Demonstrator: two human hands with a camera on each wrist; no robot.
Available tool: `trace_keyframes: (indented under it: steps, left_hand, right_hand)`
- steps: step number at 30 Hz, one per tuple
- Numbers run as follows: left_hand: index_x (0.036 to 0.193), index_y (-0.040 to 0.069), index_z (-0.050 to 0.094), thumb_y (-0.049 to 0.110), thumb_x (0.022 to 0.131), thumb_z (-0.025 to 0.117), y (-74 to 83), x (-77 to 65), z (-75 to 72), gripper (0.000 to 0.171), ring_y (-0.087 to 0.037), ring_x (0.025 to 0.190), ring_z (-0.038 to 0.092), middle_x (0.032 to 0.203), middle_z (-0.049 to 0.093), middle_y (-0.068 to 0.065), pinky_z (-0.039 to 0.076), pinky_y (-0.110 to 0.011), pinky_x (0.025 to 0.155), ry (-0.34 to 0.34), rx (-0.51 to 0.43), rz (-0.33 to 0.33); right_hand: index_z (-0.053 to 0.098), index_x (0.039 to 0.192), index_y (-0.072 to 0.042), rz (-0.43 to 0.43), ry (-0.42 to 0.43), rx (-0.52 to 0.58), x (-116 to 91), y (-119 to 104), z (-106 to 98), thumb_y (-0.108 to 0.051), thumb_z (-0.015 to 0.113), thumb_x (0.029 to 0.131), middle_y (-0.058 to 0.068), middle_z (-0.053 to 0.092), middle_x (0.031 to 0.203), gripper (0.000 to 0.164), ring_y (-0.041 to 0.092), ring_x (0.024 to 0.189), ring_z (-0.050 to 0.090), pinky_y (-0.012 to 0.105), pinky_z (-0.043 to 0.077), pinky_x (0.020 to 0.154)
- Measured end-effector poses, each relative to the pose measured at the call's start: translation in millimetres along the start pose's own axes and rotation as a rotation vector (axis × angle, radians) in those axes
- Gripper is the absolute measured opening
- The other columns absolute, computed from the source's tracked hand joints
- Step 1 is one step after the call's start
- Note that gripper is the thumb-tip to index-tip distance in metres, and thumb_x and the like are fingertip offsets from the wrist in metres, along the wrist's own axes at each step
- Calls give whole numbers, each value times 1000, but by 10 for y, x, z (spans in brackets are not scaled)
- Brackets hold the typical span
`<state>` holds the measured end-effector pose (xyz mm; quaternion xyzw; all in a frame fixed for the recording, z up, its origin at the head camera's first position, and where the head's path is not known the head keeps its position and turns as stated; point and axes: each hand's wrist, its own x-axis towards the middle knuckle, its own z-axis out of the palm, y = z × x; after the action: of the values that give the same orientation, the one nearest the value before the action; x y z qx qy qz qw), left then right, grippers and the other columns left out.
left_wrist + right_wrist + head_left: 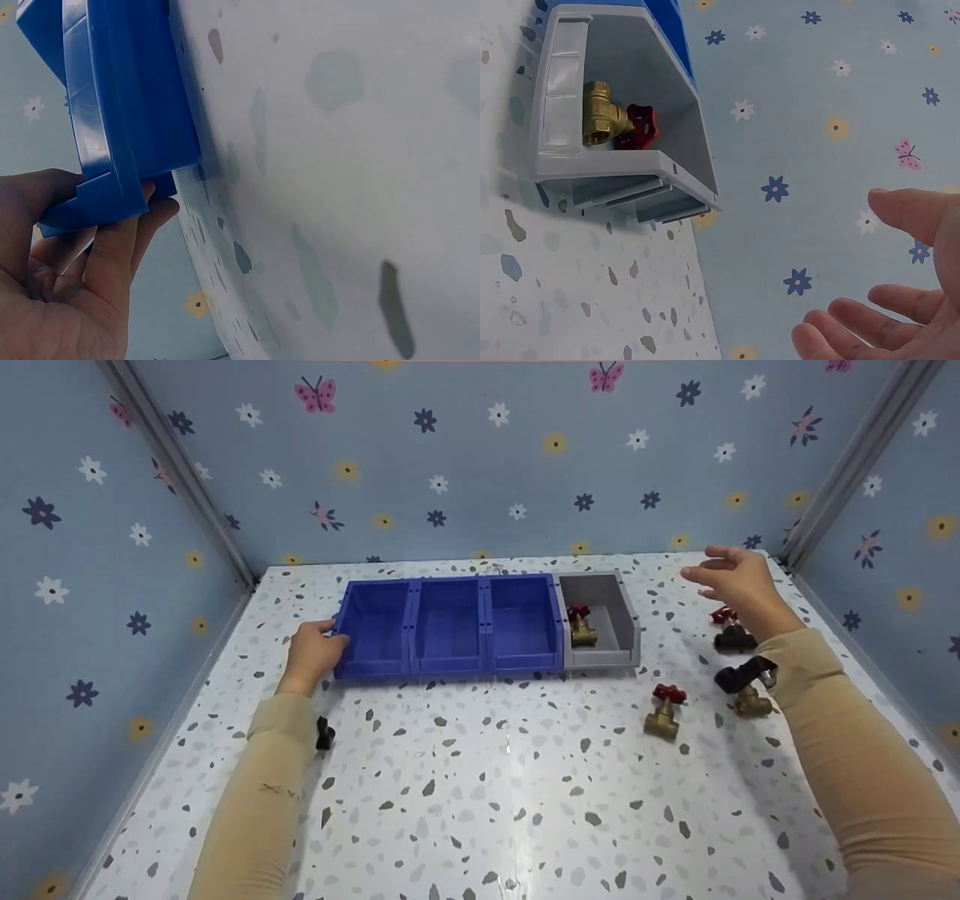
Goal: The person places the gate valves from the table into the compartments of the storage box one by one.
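My left hand [311, 652] grips the outer left side of the leftmost blue bin [373, 666]; in the left wrist view the thumb and fingers [112, 262] pinch the bin's edge [94, 214]. Two more blue bins [448, 664] [525, 662] and a grey bin [600, 658] continue the row to the right. Inside the grey bin lies a brass valve with a red handwheel [600, 116]. My right hand [739, 581] is raised to the right of the grey bin, fingers spread apart and holding nothing.
A brass valve with a red handwheel [663, 720] lies in front of the grey bin. Under the right forearm are a brass valve [752, 703], black-handled parts [739, 676] and another red-wheeled piece [733, 640]. A small black part [324, 733] sits by the left sleeve. Flowered walls enclose the table.
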<state>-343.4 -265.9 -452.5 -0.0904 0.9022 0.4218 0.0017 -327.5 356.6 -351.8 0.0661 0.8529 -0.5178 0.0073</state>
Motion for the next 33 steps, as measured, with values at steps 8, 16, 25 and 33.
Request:
trace_keyframes:
  steps: [8,16,25,33]
  left_hand:
    - [159,-7,48,18,104,55,1,-5,2,61,-44,152,49,163,49,-30,40,-55,127,3,-3,-9]
    - [158,-7,49,18,105,56,4,-8,5,59,-45,153,48,162,50,-31,41,-56,127,0,0,-2]
    - [159,-7,46,19,105,55,-2,2,2,61,-45,155,46,164,47,-30,38,-56,128,-12,3,-12]
    - [160,-7,45,20,105,55,-6,7,0,62,-44,155,45,165,46,-30,38,-56,129,-11,9,-16]
  right_hand:
    - [20,172,-1,27,-5,3,-7,59,-88,-39,72,105,28,33,173,93,40,154,47,48,42,126]
    - [22,172,-2,52,30,-19,5,170,-187,-43,75,102,28,35,172,97,40,153,46,50,42,127]
    - [21,171,0,69,54,-56,27,385,-323,-49,74,102,30,34,170,100,40,150,46,53,41,127]
    - [21,171,3,117,56,-68,50,554,-461,-51,76,99,33,26,174,105,52,154,41,60,35,129]
